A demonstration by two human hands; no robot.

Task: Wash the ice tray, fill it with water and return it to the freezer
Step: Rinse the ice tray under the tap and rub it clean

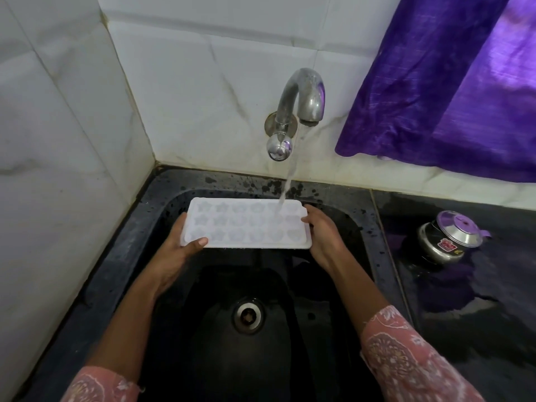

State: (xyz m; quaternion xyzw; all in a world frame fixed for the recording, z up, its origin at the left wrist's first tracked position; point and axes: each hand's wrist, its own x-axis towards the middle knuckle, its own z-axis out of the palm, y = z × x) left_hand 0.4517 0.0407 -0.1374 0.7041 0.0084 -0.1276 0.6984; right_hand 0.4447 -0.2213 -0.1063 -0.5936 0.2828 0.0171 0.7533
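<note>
A white ice tray (pixel 246 223) with flower-shaped cells is held level over the black sink (pixel 162 198). My left hand (pixel 177 250) grips its left end, thumb on the top rim. My right hand (pixel 322 236) holds the right end, fingers curled around the edge. A steel tap (pixel 301 97) on the tiled wall runs, and its stream of water (pixel 287 181) lands in the cells near the tray's far right.
The sink drain (pixel 248 314) lies below the tray. A lidded steel pot (pixel 451 236) stands on the wet black counter (pixel 478 300) to the right. A purple curtain (pixel 449 82) hangs at the upper right. White tiled walls close off the left and back.
</note>
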